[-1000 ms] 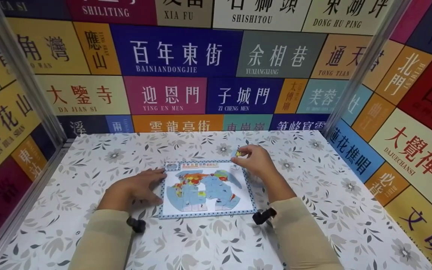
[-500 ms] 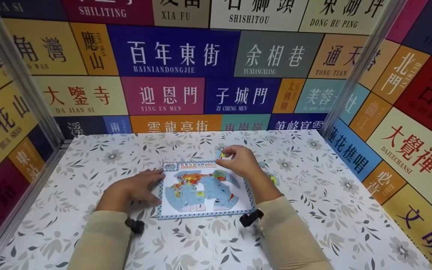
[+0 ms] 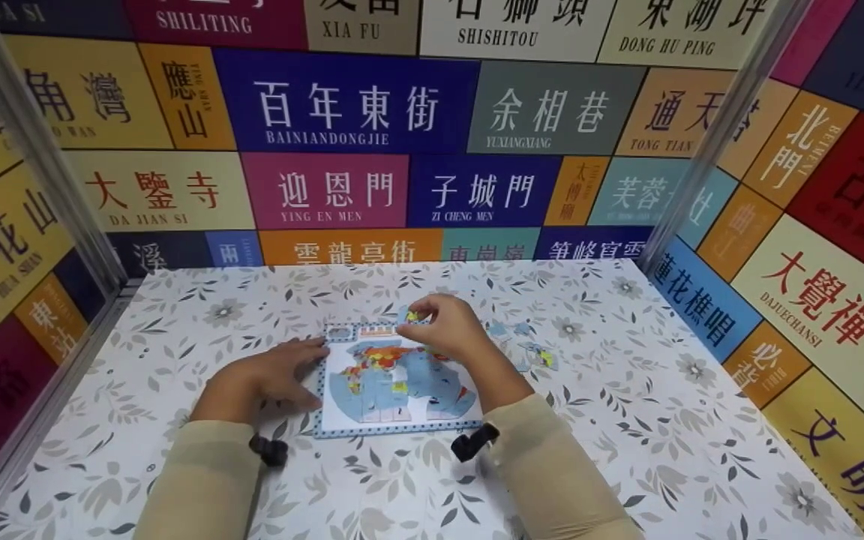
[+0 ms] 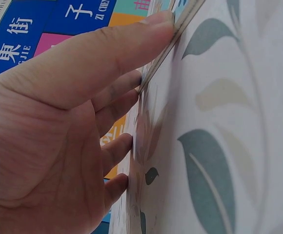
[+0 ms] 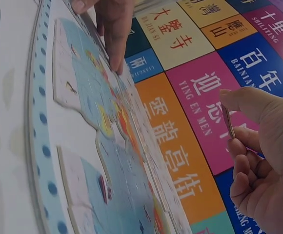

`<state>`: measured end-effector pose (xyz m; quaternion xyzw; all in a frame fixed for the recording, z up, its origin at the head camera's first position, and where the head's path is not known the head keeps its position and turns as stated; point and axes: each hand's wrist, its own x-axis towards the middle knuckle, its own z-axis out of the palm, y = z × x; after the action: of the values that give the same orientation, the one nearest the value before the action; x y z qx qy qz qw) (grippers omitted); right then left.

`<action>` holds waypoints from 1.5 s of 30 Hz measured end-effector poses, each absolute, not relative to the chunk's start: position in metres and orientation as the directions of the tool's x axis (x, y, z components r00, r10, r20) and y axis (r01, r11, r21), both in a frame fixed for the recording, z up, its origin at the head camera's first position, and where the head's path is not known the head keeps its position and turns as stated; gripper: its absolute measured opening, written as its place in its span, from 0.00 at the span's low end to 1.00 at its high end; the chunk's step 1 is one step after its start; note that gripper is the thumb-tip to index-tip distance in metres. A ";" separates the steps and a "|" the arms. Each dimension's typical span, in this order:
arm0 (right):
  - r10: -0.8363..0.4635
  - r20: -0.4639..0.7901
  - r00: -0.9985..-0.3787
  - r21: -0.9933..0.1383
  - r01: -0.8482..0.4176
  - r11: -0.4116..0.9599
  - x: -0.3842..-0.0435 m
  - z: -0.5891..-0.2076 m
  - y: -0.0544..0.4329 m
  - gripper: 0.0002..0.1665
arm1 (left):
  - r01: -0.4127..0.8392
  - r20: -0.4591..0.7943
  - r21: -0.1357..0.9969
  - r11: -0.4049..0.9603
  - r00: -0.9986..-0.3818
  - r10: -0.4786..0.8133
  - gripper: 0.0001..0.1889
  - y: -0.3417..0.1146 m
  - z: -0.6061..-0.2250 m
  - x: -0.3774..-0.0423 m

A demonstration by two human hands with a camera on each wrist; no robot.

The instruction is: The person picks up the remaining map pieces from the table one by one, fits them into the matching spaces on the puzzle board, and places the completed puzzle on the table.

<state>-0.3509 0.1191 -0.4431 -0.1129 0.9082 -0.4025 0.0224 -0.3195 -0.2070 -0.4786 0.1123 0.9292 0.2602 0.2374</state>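
Note:
A world-map jigsaw puzzle (image 3: 379, 382), partly assembled with white gaps, lies in a tray with a blue dotted border (image 3: 394, 431). My right hand (image 3: 451, 330) pinches a puzzle piece (image 3: 403, 314) between thumb and fingers, raised over the tray's far edge. The right wrist view shows that puzzle piece (image 5: 228, 121) edge-on, apart from the board. At the tray's left edge rests my left hand (image 3: 271, 375), its fingers spread and holding nothing. In the left wrist view, the left thumb (image 4: 146, 36) touches the tray's edge.
Several loose puzzle pieces (image 3: 535, 355) lie on the flower-patterned table (image 3: 627, 420) to the right of the tray, partly behind my right arm. Walls of coloured sign panels (image 3: 349, 97) stand behind and on both sides of the table.
My right hand has moved left along the tray's far edge, carrying the pinched puzzle piece. Loose pieces at the right have come into sight. The left hand has stayed at the tray's edge.

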 end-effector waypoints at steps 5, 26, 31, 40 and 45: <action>-0.249 0.041 -0.968 -0.744 -0.196 0.639 -0.349 -0.443 0.102 0.29 | 0.077 -0.392 0.524 0.848 -0.862 0.321 0.53 -0.207 -0.480 -0.320; -0.307 0.041 -0.951 -0.746 -0.234 0.624 -0.339 -0.454 0.046 0.27 | 0.114 -0.377 0.525 0.843 -0.858 0.350 0.54 -0.208 -0.478 -0.322; -0.299 0.016 -0.954 -0.758 -0.207 0.619 -0.338 -0.456 0.035 0.26 | 0.087 -0.390 0.523 0.848 -0.860 0.329 0.54 -0.208 -0.479 -0.323; -0.286 0.024 -0.958 -0.756 -0.205 0.622 -0.339 -0.461 0.024 0.27 | 0.041 -0.414 0.519 0.854 -0.862 0.293 0.54 -0.207 -0.478 -0.321; -0.275 -0.002 -0.961 -0.754 -0.179 0.631 -0.340 -0.471 0.020 0.28 | 0.050 -0.408 0.516 0.855 -0.864 0.296 0.52 -0.206 -0.479 -0.321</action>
<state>-0.3396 0.0202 -0.4707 -0.1262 0.9013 -0.4103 0.0584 -0.3212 -0.2064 -0.4786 0.0931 0.9318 0.2523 0.2439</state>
